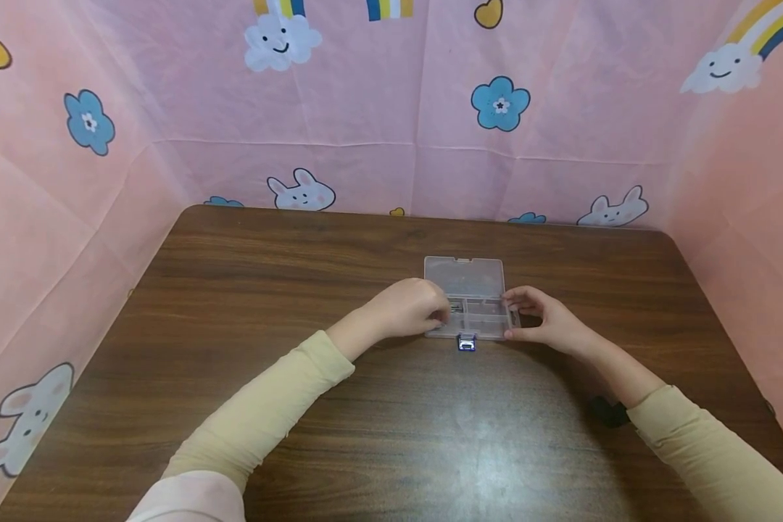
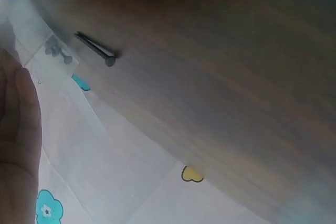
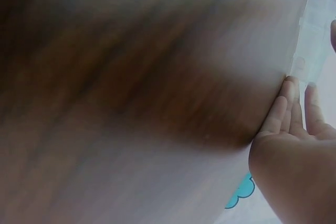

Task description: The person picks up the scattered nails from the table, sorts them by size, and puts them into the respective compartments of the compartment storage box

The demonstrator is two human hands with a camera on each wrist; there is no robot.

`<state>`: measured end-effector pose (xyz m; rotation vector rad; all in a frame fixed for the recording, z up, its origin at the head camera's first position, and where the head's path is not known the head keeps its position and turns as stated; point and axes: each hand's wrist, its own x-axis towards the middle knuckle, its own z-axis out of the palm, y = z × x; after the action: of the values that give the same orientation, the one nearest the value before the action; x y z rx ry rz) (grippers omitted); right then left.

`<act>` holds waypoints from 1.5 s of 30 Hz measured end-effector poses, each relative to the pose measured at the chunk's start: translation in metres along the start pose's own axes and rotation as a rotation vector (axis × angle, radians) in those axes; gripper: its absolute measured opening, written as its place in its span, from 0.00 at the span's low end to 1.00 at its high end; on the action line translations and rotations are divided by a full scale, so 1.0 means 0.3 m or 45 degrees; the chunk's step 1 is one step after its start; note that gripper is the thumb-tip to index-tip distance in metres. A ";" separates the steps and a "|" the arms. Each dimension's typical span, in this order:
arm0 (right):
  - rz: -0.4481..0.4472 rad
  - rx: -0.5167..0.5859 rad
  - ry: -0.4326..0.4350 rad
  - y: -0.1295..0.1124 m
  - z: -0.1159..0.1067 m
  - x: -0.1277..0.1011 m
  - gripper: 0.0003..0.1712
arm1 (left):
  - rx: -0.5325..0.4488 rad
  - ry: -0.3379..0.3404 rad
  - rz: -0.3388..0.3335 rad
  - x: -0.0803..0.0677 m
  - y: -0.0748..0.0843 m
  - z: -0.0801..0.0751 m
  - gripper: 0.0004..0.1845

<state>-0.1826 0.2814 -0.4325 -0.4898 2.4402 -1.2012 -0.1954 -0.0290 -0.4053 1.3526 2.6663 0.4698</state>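
A clear plastic compartment box (image 1: pixel 486 328) lies on the table with its lid (image 1: pixel 465 277) swung back. My right hand (image 1: pixel 544 319) holds the box's right end, thumb at the front corner and fingers at the back. Over the box's left side, my left hand (image 1: pixel 412 308) reaches down with bent fingers. Its fingertips are hidden, so I cannot tell whether they pinch anything. Small dark nails (image 1: pixel 457 307) sit in a left compartment. In the left wrist view, a pair of dark nails (image 2: pixel 96 49) lies on the table beside the box.
A blue-edged latch (image 1: pixel 466 343) sticks out from the box's front edge. Something dark (image 1: pixel 608 412) lies on the wooden table (image 1: pixel 365 442) by the right forearm. Pink printed cloth (image 1: pixel 391 94) walls the table at the back and sides.
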 end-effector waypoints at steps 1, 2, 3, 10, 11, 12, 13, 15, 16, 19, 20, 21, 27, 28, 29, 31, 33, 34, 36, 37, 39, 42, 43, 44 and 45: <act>0.000 -0.001 0.002 0.002 -0.001 0.000 0.35 | 0.015 0.001 0.009 0.002 0.001 0.003 0.07; -0.002 0.000 0.003 0.004 -0.001 -0.001 0.35 | 0.026 0.003 0.015 0.003 0.002 0.005 0.07; -0.003 0.003 0.004 0.006 -0.002 -0.002 0.35 | 0.033 0.004 0.020 0.004 0.002 0.007 0.07; -0.010 0.011 -0.004 0.008 0.001 -0.003 0.35 | 0.016 0.011 0.025 -0.005 -0.012 0.006 0.06; -0.011 0.013 -0.006 0.008 0.001 -0.003 0.35 | 0.012 0.017 0.024 -0.008 -0.018 0.004 0.06; -0.010 0.016 -0.007 0.007 0.001 -0.003 0.35 | 0.009 0.026 0.021 -0.011 -0.023 0.001 0.06; -0.009 0.021 -0.008 0.006 0.000 -0.002 0.35 | 0.001 0.038 0.017 -0.015 -0.029 -0.003 0.06; -0.007 0.028 -0.009 0.004 -0.002 -0.001 0.35 | -0.009 0.067 0.013 -0.023 -0.042 -0.010 0.05; -0.005 0.032 -0.010 0.002 -0.002 0.000 0.35 | -0.017 0.082 0.008 -0.028 -0.049 -0.013 0.05; -0.001 0.040 -0.012 0.000 -0.003 0.003 0.35 | -0.045 0.119 -0.018 -0.046 -0.072 -0.021 0.04; 0.000 0.042 -0.013 0.000 -0.003 0.004 0.35 | -0.053 0.126 -0.029 -0.051 -0.079 -0.023 0.04; 0.000 0.043 -0.014 0.001 -0.003 0.005 0.35 | -0.064 0.130 -0.044 -0.057 -0.086 -0.024 0.04; -0.001 0.032 -0.016 0.003 -0.003 0.005 0.35 | -0.137 0.114 -0.142 -0.095 -0.124 -0.032 0.03; -0.004 0.030 -0.015 0.003 -0.003 0.005 0.35 | -0.144 0.108 -0.153 -0.101 -0.130 -0.034 0.03; -0.004 0.028 -0.014 0.003 -0.003 0.004 0.35 | -0.153 0.097 -0.164 -0.107 -0.137 -0.035 0.03; -0.005 0.019 -0.012 0.003 -0.004 0.004 0.35 | -0.159 0.067 -0.176 -0.118 -0.148 -0.037 0.02; -0.004 0.018 -0.012 0.005 -0.007 0.005 0.35 | -0.162 0.023 -0.184 -0.127 -0.158 -0.039 0.02; -0.004 0.018 -0.011 0.006 -0.007 0.005 0.35 | -0.166 0.003 -0.185 -0.131 -0.162 -0.039 0.02; 0.001 0.015 -0.011 0.008 -0.009 0.006 0.35 | -0.172 -0.033 -0.185 -0.137 -0.169 -0.040 0.01; 0.001 0.016 -0.011 0.009 -0.009 0.007 0.35 | -0.178 -0.048 -0.187 -0.140 -0.172 -0.039 0.01; 0.000 0.017 -0.009 0.008 -0.010 0.008 0.35 | -0.194 -0.073 -0.192 -0.144 -0.176 -0.039 0.01; -0.003 0.021 -0.011 0.007 -0.011 0.010 0.35 | -0.221 -0.102 -0.215 -0.146 -0.177 -0.036 0.02; -0.002 0.025 -0.012 0.007 -0.012 0.011 0.35 | -0.229 -0.111 -0.222 -0.146 -0.177 -0.035 0.03; 0.000 0.029 -0.014 0.005 -0.013 0.011 0.35 | -0.235 -0.121 -0.226 -0.145 -0.177 -0.035 0.03; 0.003 0.033 -0.015 0.005 -0.014 0.012 0.35 | -0.240 -0.129 -0.237 -0.144 -0.176 -0.036 0.04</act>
<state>-0.1879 0.2834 -0.4320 -0.4849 2.4117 -1.2238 -0.2126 -0.0953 -0.4139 1.0370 2.5595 0.5953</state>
